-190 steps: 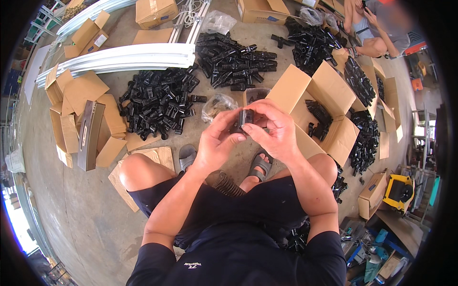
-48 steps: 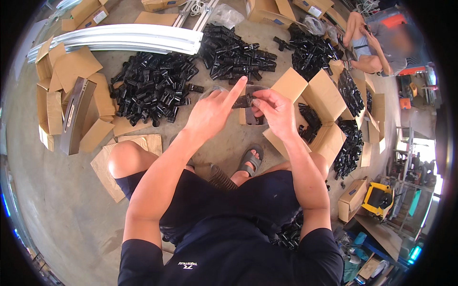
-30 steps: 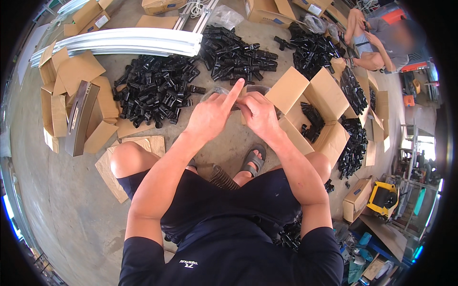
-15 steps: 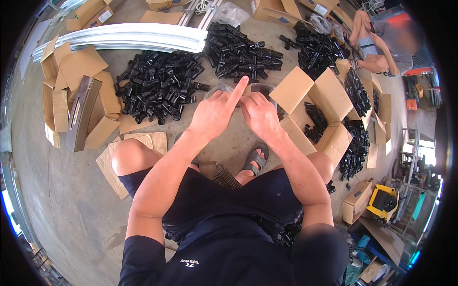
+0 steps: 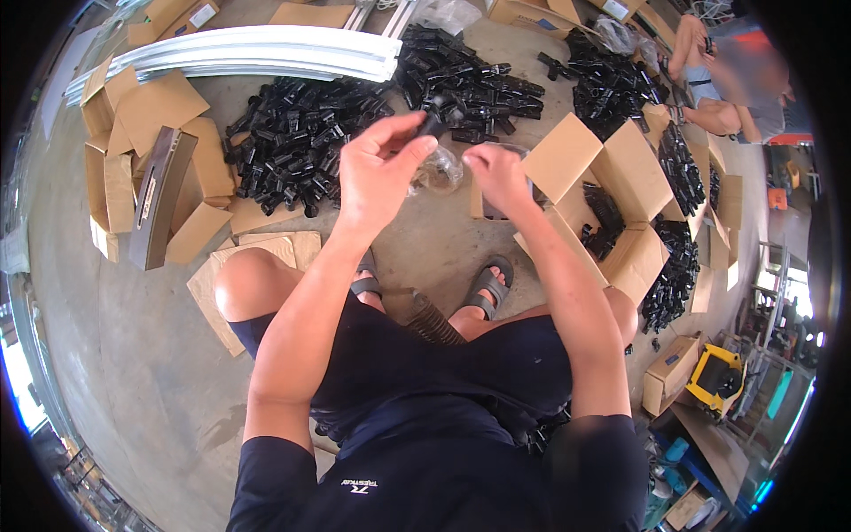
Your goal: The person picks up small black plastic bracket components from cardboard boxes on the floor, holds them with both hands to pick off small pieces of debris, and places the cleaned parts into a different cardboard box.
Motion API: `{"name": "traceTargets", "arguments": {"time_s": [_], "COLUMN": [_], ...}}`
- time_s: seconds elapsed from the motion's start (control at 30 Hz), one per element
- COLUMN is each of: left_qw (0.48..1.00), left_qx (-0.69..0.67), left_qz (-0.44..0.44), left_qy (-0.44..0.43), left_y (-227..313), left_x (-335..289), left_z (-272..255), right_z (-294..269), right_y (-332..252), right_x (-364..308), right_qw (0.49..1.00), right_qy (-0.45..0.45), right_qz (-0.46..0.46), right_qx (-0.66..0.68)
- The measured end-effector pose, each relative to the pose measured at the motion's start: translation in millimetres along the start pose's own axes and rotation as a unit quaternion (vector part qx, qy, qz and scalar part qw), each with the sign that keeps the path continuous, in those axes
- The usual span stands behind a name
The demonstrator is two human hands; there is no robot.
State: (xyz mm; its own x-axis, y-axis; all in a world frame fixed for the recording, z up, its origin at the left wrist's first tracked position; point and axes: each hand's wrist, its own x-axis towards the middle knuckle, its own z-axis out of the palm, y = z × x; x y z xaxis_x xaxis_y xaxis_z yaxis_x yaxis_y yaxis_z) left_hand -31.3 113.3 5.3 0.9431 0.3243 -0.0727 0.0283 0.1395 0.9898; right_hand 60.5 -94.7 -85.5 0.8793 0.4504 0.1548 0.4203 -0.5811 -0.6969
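Blk fitting (image 5: pixel 432 122) was up in L hand (image 5: pixel 374 173), thumb & index seemingly pinching it, other fingers part-curled. R hand (image 5: pixel 498 173) had just parted, apparently leaving L sole hold; R fingers bunched, contents can't tell.

At left, a long grey-brown bar (image 5: pixel 164 199) stands by an open brown cardboard box (image 5: pixel 204 160). Right of the box lies a heap of black tubular fittings (image 5: pixel 284 146), with long white strips (image 5: pixel 239 51) behind. A square, open tan cardboard box (image 5: pixel 640 257) at right holds more black fittings (image 5: pixel 605 210); a crumpled clear plastic bag (image 5: pixel 442 172) lies between heap and tan box.
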Motion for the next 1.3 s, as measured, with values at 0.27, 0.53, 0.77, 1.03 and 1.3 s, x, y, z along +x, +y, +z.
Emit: {"name": "traceTargets", "arguments": {"time_s": [0.27, 0.53, 0.77, 1.03, 1.3], "left_qw": [0.964, 0.945, 0.933, 0.929, 0.918], "left_qx": [-0.246, -0.300, -0.330, -0.351, -0.373], "left_qz": [-0.021, -0.063, -0.091, -0.094, -0.133], "left_qy": [0.096, 0.116, 0.111, 0.068, 0.022], "left_y": [14.7, 14.8, 8.2, 1.1, 3.1], "left_x": [9.7, 20.4, 26.5, 21.5, 2.0], "left_z": [-4.8, -10.3, -14.1, -6.2, 29.2], "right_z": [187.6, 248.6, 243.1, 101.8, -60.6], "right_y": [54.9, 44.2, 39.5, -20.4, -107.2], "right_x": [-47.2, -22.7, -21.1, 15.1, 24.9], "right_qw": [0.976, 0.948, 0.980, 0.960, 0.942], "right_qy": [-0.201, -0.235, -0.167, 0.015, 0.090], "right_qz": [0.077, 0.167, 0.100, 0.140, 0.014], "right_qx": [-0.019, -0.131, -0.044, 0.240, 0.324]}}
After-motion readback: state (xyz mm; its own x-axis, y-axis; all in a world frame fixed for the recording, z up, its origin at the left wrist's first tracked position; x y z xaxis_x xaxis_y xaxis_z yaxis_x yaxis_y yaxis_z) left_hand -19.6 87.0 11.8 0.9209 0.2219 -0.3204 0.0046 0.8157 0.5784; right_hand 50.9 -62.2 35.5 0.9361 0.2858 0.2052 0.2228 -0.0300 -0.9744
